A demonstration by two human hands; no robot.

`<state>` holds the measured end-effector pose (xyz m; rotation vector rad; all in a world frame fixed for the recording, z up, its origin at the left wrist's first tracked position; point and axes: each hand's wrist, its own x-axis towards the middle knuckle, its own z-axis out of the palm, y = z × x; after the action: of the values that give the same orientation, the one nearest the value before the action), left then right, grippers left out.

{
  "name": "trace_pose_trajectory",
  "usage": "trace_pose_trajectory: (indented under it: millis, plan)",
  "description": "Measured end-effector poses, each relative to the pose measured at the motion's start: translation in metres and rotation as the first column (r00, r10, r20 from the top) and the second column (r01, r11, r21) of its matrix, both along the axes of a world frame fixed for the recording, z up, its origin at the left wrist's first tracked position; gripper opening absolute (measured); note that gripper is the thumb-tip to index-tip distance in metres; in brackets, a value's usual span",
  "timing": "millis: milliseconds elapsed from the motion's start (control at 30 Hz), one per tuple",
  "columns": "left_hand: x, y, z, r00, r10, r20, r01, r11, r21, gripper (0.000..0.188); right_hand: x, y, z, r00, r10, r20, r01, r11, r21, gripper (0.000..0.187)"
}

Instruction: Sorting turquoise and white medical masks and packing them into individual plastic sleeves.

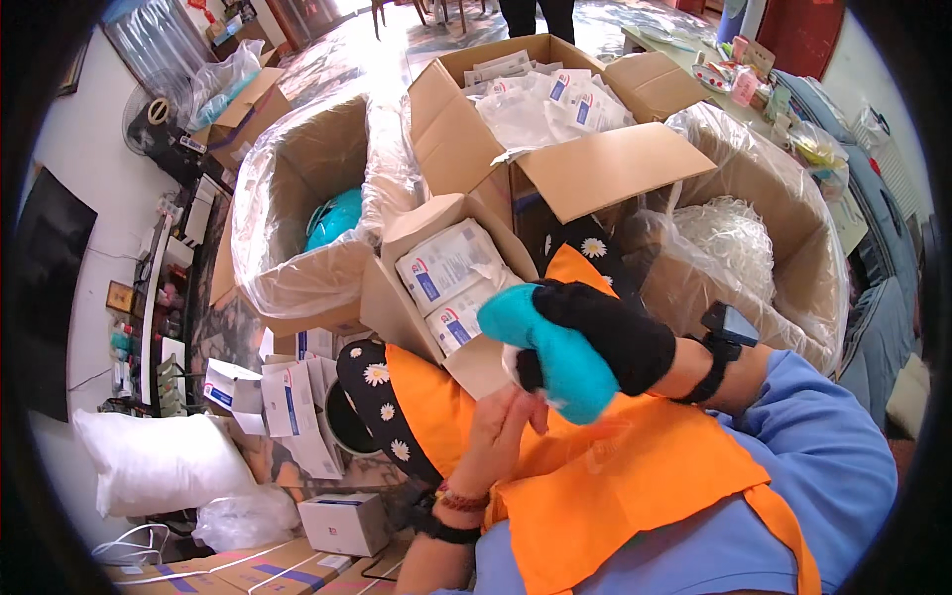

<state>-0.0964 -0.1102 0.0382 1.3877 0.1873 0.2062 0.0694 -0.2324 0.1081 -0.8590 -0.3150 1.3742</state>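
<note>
My right hand [607, 342], in a black glove, is closed around a turquoise soft bundle [570, 372] with a white edge; its exact kind does not show. Bare, my left hand [501, 426] has its fingers pinched together at the bundle's lower left end, by the white part. Just beyond my hands, between my knees, an open carton [382, 307] holds white printed packets [451, 268] in rows. An orange apron [615, 476] covers my lap beneath the bundle.
A plastic-lined box [288, 188] with turquoise items [337, 218] stands at left. At right, another lined box [793, 198] holds white stringy material [729, 238]. A large open carton [615, 169] of packets stands ahead. Flattened small boxes [297, 407] and a white pillow-like bag [159, 461] lie lower left.
</note>
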Motion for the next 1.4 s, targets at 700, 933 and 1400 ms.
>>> trace_pose_trajectory:
  millis: [700,933,1400]
  plan:
    - [-0.155,0.185,-0.095,0.747,0.52,-0.414,-0.647,0.711,-0.276,0.016,0.059,-0.043,0.018,0.671,0.159,0.725,0.061,0.962,-0.267,0.039]
    - [-0.168,0.231,-0.145,0.763,0.617,-0.194,-0.565,0.49,-0.664,0.052,0.063,-0.01,0.028,0.184,0.058,0.981,-0.058,0.997,-0.048,0.031]
    - [-0.047,0.151,-0.02,0.838,0.5,-0.22,-0.471,0.865,0.174,0.041,0.079,-0.001,-0.006,-0.241,-0.317,0.917,0.085,0.935,0.345,0.041]
